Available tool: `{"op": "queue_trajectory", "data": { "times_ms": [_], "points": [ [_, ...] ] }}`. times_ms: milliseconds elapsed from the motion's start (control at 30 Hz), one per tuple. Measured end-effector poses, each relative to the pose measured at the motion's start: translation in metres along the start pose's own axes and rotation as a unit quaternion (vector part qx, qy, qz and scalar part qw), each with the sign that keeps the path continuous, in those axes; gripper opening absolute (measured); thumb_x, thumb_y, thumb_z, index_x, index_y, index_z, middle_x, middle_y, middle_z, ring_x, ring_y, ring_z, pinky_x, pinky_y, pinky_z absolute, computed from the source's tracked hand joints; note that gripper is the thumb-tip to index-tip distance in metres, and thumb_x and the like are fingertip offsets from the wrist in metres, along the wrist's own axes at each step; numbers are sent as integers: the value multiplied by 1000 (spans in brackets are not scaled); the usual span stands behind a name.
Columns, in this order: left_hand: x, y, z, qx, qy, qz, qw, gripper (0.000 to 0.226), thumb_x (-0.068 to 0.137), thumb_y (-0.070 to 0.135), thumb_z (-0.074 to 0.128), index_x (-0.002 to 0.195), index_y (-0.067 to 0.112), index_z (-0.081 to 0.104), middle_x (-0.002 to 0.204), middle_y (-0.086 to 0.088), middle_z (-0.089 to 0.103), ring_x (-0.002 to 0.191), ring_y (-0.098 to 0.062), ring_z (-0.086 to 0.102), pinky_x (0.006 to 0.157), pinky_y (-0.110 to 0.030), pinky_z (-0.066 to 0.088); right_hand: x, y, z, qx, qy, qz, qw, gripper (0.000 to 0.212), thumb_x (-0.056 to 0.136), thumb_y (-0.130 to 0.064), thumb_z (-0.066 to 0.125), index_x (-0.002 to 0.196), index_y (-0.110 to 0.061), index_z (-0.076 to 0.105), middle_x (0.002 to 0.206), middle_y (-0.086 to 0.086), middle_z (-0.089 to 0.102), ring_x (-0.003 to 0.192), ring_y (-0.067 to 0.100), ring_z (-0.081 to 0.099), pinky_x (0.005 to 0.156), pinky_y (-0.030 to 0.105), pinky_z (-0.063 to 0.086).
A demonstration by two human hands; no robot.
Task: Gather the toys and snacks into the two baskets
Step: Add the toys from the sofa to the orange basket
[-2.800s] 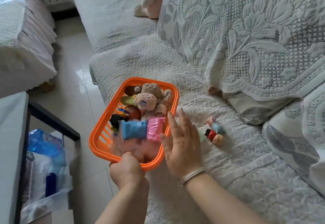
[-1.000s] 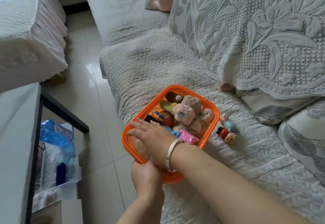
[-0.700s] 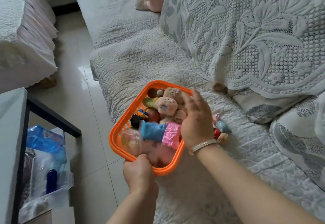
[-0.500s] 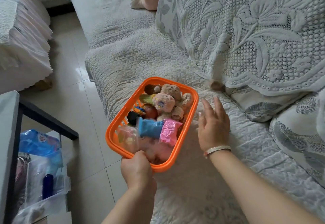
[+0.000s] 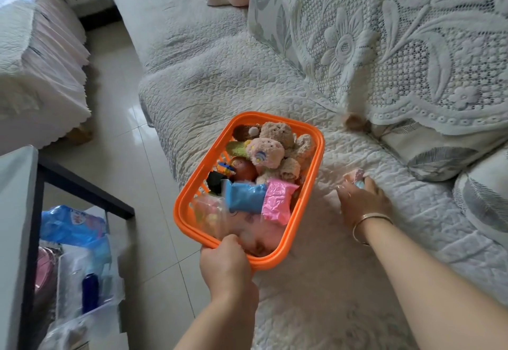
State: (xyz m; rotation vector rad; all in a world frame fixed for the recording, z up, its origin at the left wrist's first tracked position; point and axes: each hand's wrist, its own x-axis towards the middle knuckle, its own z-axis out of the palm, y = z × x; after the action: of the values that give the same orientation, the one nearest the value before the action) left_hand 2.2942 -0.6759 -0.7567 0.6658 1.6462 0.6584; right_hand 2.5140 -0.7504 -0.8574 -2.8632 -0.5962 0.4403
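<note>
Orange basket on the sofa is pretty much full, left hand clamped on its near rim, right hand curled over the last little toys just right of it, probably gripping them.

We moved our right hand off the orange basket and closed it over the small figurines on the sofa beside it.

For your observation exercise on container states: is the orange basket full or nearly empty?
Nearly full. The orange basket holds plush bears, a blue packet and a pink packet, piled about to its rim.
</note>
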Motion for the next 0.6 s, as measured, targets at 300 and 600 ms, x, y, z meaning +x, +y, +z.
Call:
{"op": "queue_trajectory", "data": {
  "times_ms": [300,600],
  "points": [
    [-1,-2,-1,18,-6,-15,1000,14,89,4,47,86,17,52,83,-15,62,72,-28,59,83,-51,57,-25,-32,-40,224,249,-136,932,44,76,1,66,117,-16,67,123,19,57,109,40,54,87,43,46],
    [-6,0,-5,21,-19,-2,1000,27,89,42,57,90,16,60,89,-12,71,89,-33,70,88,-49,57,-121,-94,-100,357,177,-347,849,21,73,-2,65,87,-16,59,95,3,63,86,20,61,73,33,51]
  ]
}}
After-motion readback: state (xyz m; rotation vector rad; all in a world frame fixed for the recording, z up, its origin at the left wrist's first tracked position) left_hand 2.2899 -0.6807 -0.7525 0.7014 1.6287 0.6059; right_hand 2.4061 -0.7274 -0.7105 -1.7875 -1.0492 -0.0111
